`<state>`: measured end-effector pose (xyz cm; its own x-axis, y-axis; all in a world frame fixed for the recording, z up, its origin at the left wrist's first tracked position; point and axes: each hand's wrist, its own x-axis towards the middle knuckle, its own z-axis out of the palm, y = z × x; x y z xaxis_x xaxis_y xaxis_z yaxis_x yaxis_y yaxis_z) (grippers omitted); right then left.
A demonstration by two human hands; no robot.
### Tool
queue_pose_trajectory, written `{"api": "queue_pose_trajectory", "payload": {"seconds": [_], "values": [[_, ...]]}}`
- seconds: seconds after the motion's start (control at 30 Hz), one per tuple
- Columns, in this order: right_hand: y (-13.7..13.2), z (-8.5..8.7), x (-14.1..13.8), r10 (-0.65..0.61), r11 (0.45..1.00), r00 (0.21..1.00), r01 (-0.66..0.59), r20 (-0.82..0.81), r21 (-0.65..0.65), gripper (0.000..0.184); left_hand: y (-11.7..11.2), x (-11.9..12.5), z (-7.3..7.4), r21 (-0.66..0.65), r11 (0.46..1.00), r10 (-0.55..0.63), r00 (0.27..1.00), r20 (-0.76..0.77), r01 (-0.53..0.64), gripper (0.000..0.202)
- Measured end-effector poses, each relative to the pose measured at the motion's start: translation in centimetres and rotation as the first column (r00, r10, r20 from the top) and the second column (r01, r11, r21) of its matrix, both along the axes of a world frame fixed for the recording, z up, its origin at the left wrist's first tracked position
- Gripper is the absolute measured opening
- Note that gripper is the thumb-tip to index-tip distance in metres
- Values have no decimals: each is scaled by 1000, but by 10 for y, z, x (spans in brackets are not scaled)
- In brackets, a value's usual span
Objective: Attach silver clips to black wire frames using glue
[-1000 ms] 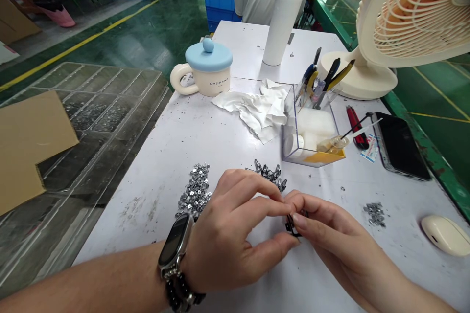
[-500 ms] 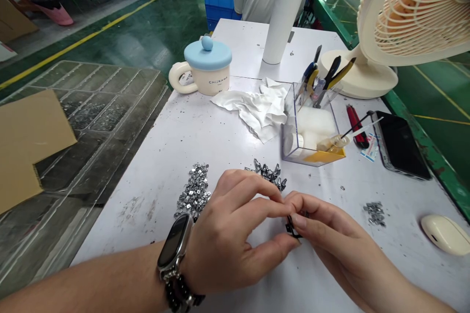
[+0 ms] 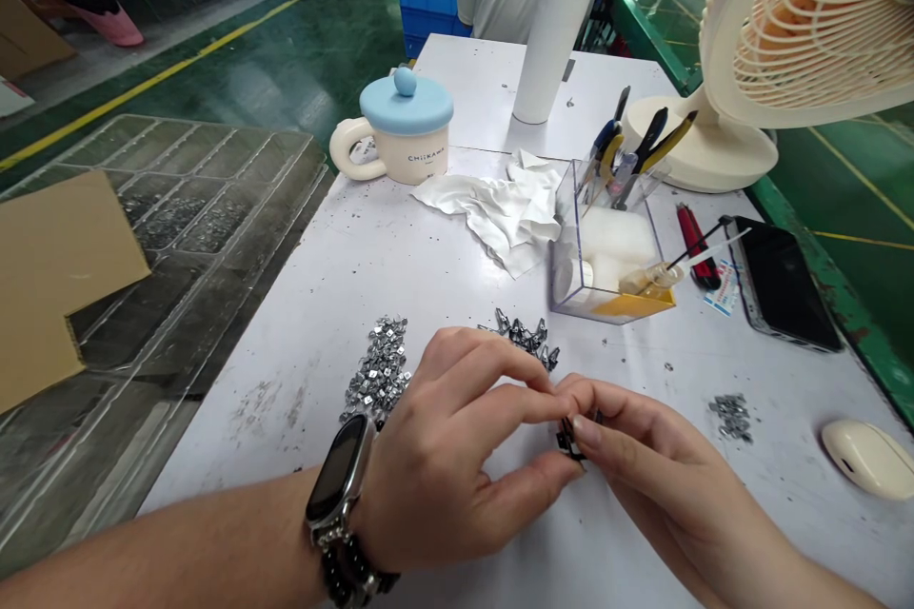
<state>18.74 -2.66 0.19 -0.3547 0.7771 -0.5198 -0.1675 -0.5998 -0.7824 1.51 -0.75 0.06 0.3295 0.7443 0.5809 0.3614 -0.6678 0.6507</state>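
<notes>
Between my fingertips is a small black part [image 3: 566, 441], mostly covered, so its kind cannot be made out. My left hand [image 3: 464, 447], with a watch and beaded bracelet at the wrist, pinches it with thumb and fingers. From the other side my right hand [image 3: 643, 447] grips the same part, thumb against index finger. Just beyond the hands lies a pile of dark metal clip-like pieces [image 3: 526, 335]. Left of my left hand is a heap of small silver metal pieces [image 3: 378, 366], partly hidden by that hand. A little group of grey pieces [image 3: 731, 418] lies to the right.
Farther back stand a lidded mug [image 3: 414, 152], a white bottle [image 3: 549, 38], crumpled tissue [image 3: 510, 209] and a clear organizer [image 3: 606, 300] with tools. On the right are a fan [image 3: 714, 143], red cutter [image 3: 696, 247], phone [image 3: 785, 285] and cream case [image 3: 867, 457]. A person stands behind.
Both hands hold almost the same pose around the black part. The view has shifted very slightly; nothing has been taken up or let go.
</notes>
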Motion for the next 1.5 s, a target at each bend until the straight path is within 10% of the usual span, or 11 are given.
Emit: {"api": "queue_pose_trajectory", "payload": {"seconds": [1.5], "values": [[0,-8,1,-4,1000,989,3,-149,-4,8,-1,-1,3,71,996,64,996,-55,-60,10]]}}
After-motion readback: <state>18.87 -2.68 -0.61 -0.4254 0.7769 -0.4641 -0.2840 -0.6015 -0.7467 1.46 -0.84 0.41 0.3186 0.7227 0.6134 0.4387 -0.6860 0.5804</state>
